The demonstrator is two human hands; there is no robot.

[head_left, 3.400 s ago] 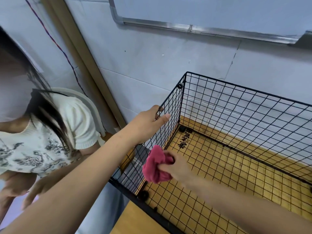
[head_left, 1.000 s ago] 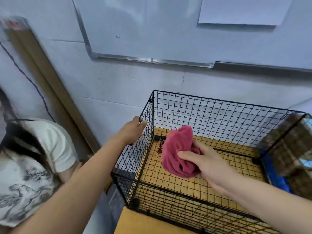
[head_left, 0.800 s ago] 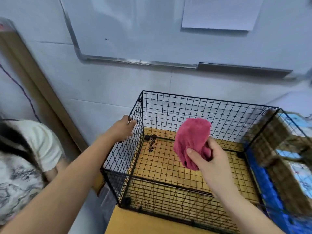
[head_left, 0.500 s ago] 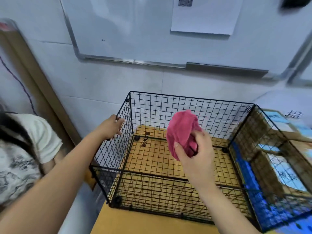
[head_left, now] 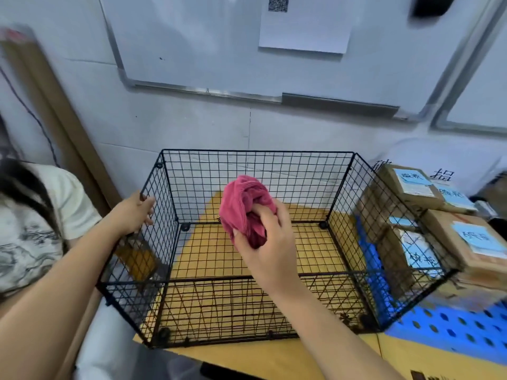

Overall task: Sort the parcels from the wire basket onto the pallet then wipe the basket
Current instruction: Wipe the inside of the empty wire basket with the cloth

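Note:
A black wire basket stands on a yellow wooden table, with nothing inside it. My left hand grips the top rim of its left wall. My right hand holds a bunched red cloth above the middle of the basket, fingers tucked into the folds. To the right, several brown cardboard parcels with light blue labels are stacked on a blue perforated pallet.
Another person in a white patterned top sits at the left, close to the basket. A whiteboard with a paper sheet hangs on the wall behind. The table's front edge runs just below the basket.
My view has swung right, bringing the parcels and pallet into sight. My right hand has lifted the red cloth from the left wall to above the basket's middle. My left hand keeps its hold.

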